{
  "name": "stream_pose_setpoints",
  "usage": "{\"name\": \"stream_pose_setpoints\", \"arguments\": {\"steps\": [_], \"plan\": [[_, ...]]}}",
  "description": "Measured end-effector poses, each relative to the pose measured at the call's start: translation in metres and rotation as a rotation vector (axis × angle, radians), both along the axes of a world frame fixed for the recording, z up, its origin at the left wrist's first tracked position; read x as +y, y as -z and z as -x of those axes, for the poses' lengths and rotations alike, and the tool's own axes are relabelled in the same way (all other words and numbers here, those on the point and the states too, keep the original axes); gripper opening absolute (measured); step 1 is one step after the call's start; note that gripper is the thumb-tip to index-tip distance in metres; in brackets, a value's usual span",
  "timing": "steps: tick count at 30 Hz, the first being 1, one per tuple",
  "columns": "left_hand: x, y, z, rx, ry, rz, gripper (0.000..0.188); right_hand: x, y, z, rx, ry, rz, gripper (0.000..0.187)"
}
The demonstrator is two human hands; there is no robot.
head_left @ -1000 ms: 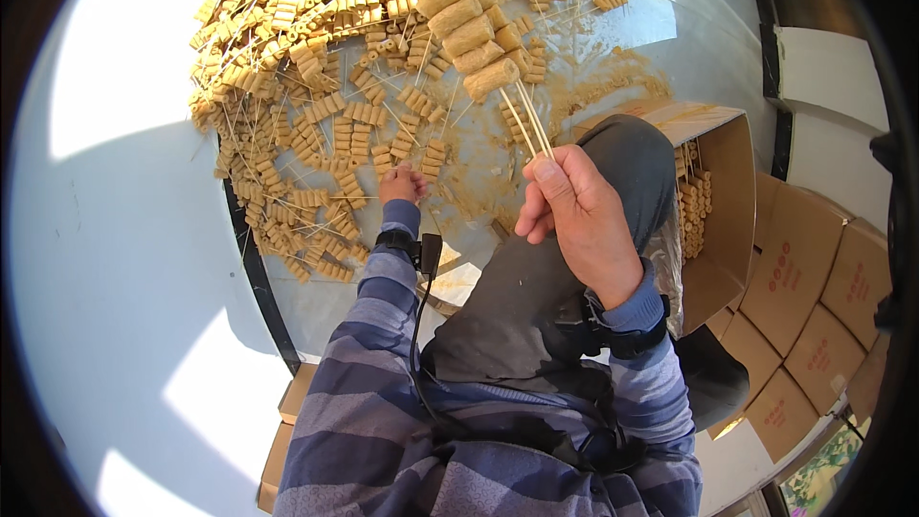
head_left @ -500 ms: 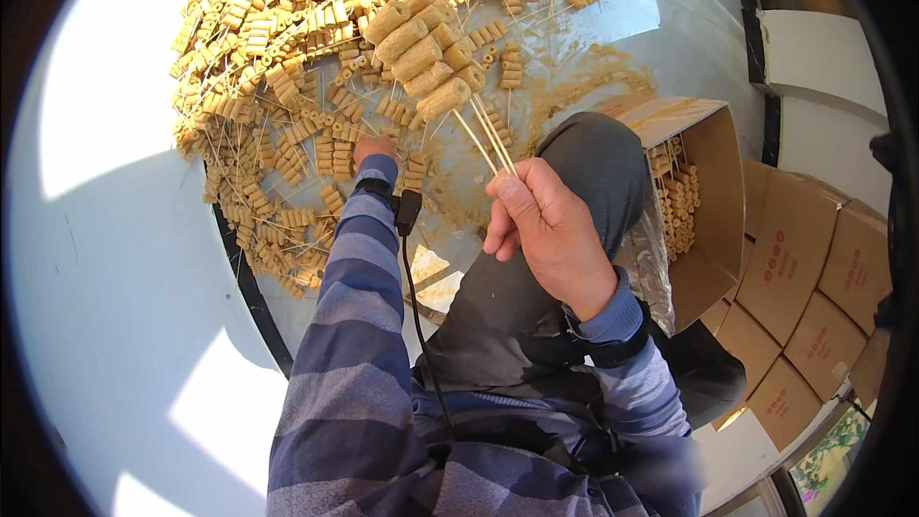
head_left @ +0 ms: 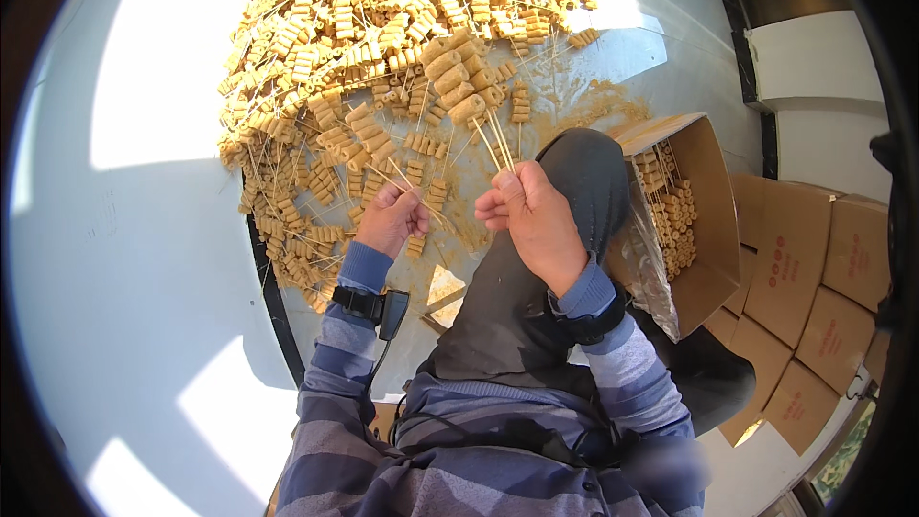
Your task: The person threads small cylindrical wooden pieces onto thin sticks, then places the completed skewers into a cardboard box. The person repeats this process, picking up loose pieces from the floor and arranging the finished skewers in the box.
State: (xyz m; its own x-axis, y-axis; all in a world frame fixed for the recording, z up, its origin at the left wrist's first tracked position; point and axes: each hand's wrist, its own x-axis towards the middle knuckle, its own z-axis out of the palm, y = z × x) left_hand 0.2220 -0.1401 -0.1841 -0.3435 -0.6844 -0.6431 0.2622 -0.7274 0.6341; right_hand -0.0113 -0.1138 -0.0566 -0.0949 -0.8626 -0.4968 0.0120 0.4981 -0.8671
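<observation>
My right hand is closed round the thin wooden sticks of several skewers, each threaded with short, tan, hollow rolls. The rolls point up and away from me. To its left, my left hand pinches the sticks of other skewers with the same rolls, which lean to the far left. Exactly how many it holds cannot be told, since they overlap the loose ones behind. Beyond both hands spreads a large heap of skewers, lying in all directions on a pale surface.
An open cardboard carton with a plastic liner stands right of my knee, with skewers stacked inside. Closed cartons are piled farther right. Brown crumbs are scattered right of the heap. A dark edge runs along the left.
My left hand has drawn back toward me from the heap and now holds skewers. My right hand keeps its bunch, which has shifted slightly right and farther away.
</observation>
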Motion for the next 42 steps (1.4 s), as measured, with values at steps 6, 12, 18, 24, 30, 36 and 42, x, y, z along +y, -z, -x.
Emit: {"name": "stream_pose_setpoints", "arguments": {"steps": [6, 12, 18, 24, 30, 36, 42], "plan": [[0.012, -0.111, 0.055, 0.134, 0.184, 0.221, 0.011, 0.044, -0.021, 0.002, 0.255, -0.137, 0.1, 0.031], [0.039, -0.151, 0.112, 0.022, 0.548, 0.437, 0.015, 0.109, -0.054, 0.045, -0.095, 0.041, 0.098, 0.025], [0.068, -0.178, 0.176, 0.048, 0.782, 0.483, 0.018, 0.167, -0.067, 0.086, -0.354, 0.301, 0.128, 0.024], [0.063, -0.2, 0.196, 0.358, 0.676, 0.31, 0.044, 0.206, -0.078, 0.117, -0.25, 0.388, 0.239, 0.022], [0.054, -0.207, 0.216, 0.594, 0.403, 0.278, 0.056, 0.222, -0.091, 0.128, -0.134, 0.382, 0.258, 0.021], [0.044, -0.223, 0.234, 0.846, 0.35, 0.275, 0.054, 0.223, -0.11, 0.159, -0.497, 0.385, 0.235, 0.02], [0.045, -0.225, 0.262, 0.728, 0.32, 0.362, 0.055, 0.23, -0.124, 0.179, -0.44, 0.287, 0.166, 0.019]]}}
